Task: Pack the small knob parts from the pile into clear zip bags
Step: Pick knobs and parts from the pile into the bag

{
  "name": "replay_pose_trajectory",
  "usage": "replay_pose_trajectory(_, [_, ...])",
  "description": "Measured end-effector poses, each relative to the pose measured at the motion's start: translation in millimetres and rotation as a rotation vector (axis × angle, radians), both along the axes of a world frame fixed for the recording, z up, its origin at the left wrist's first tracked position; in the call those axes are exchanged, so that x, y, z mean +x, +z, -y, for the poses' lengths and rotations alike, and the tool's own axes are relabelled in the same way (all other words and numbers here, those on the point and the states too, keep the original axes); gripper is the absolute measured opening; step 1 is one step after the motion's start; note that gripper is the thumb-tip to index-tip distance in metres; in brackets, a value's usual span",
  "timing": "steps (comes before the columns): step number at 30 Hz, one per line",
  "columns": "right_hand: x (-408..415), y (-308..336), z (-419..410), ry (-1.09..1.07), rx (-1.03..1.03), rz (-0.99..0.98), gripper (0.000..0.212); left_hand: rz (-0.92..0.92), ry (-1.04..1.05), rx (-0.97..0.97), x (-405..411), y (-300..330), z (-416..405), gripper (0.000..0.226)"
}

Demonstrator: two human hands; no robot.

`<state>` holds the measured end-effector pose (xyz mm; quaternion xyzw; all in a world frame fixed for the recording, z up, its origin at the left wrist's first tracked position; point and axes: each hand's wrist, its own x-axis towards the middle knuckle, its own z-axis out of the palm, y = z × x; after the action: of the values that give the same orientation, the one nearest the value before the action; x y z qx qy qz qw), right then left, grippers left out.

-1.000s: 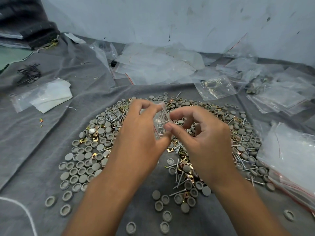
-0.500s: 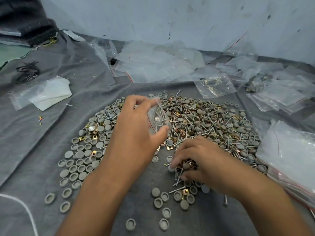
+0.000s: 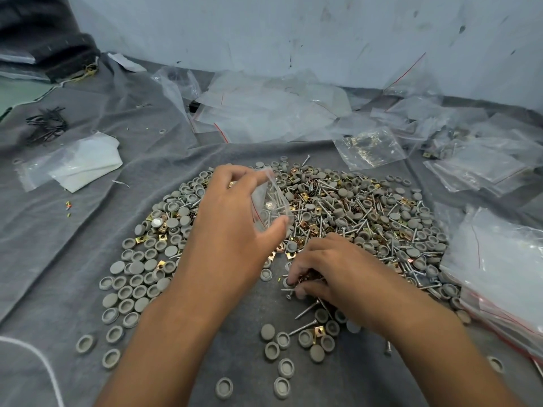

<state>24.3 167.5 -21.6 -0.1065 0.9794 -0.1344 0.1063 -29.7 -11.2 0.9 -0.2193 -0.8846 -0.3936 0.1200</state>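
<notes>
The pile (image 3: 323,218) covers the grey cloth (image 3: 73,236). Your right hand (image 3: 332,274) has dropped from the bag (image 3: 271,205) to the pile's near edge — fingers pinching screws — while your left hand (image 3: 235,230) pinches the bag above it, part-filled.

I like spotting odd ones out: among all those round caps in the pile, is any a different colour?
Yes, the white cap at the pile's left edge, beside a brass square clip. Every other cap visible is dull grey.

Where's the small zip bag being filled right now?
Head view, centre: the small zip bag is held by the left hand above the pile, just up-left of the right hand.
</notes>
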Motion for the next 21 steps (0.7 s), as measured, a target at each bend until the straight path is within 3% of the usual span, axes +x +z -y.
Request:
replay_pose_trajectory(8, [0.3, -6.6, 4.0, -0.021, -0.049, -0.131, 0.012, 0.000, 0.008, 0.001, -1.4, -1.7, 0.0, 0.068])
replay_pose_trajectory(11, [-0.8, -5.6, 1.2, -0.027, -0.067, -0.121, 0.008, 0.002, 0.008, 0.006, -1.6, -1.7, 0.2, 0.068])
replay_pose_trajectory(14, [1.4, -4.5, 4.7, -0.019, -0.067, -0.085, 0.023, -0.001, 0.011, 0.003, -1.9, -2.0, -0.2, 0.068])
replay_pose_trajectory(21, [1.8, -5.3, 12.9, -0.057, -0.072, -0.140, 0.016, -0.007, 0.014, 0.010, -2.3, -1.8, 0.0, 0.065])
